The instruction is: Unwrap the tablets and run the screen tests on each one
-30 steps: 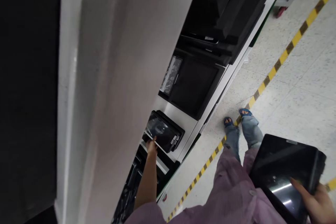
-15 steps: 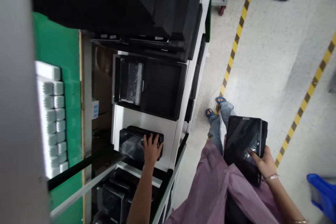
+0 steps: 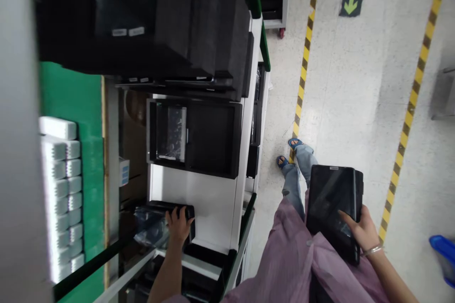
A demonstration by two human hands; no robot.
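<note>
My right hand [image 3: 366, 230] grips a thick, flat black tablet-like device [image 3: 332, 203], possibly more than one stacked together. Its thumb lies on the glossy face, while the other fingers are behind the far side. A small white label sits at the device's top edge. On the white shelf, my left hand [image 3: 178, 223] has its fingers over the end of a flat black case-like item [image 3: 188, 213]. Clear plastic film [image 3: 151, 225] covers the part to the left of that hand. The thumb of my left hand is hidden.
Above the left hand lies a black divided tray [image 3: 213, 139] holding a film-wrapped panel. Stacked black boxes [image 3: 199, 23] rise behind it. A dark-and-white rack bar [image 3: 117, 284] crosses at lower left. White blocks [image 3: 60, 189] line a green surface. Yellow-black tape [image 3: 302, 75] marks the floor.
My left hand has slid the black case-like item leftward along the shelf, toward its inner edge. The right hand keeps its hold on the tablet-like device. The whole view has shifted slightly.
</note>
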